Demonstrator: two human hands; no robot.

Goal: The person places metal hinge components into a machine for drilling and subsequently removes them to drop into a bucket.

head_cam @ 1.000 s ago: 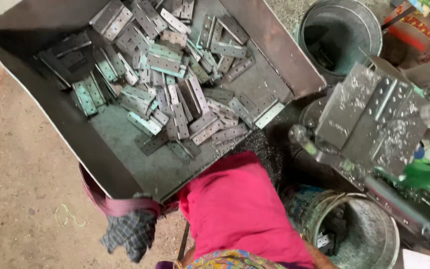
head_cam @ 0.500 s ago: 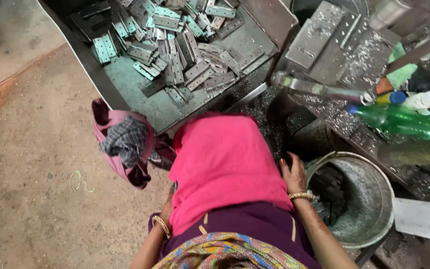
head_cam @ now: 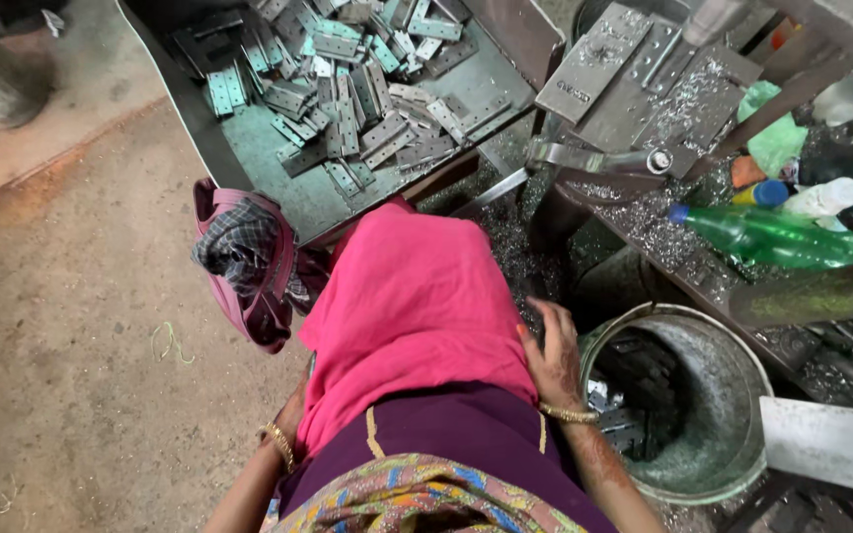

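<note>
Bare concrete floor is spreading to the left of a cluttered metal workshop. A person in pink cloth is resting the right hand against their side, fingers loosely open and gripping nothing, just beside a round steel bucket holding metal pieces. The left hand is mostly hidden, so its fingers cannot be told. Far off, a tray is holding flat metal plates. Sharp shavings littering the tabletop could be cutting bare skin.
</note>
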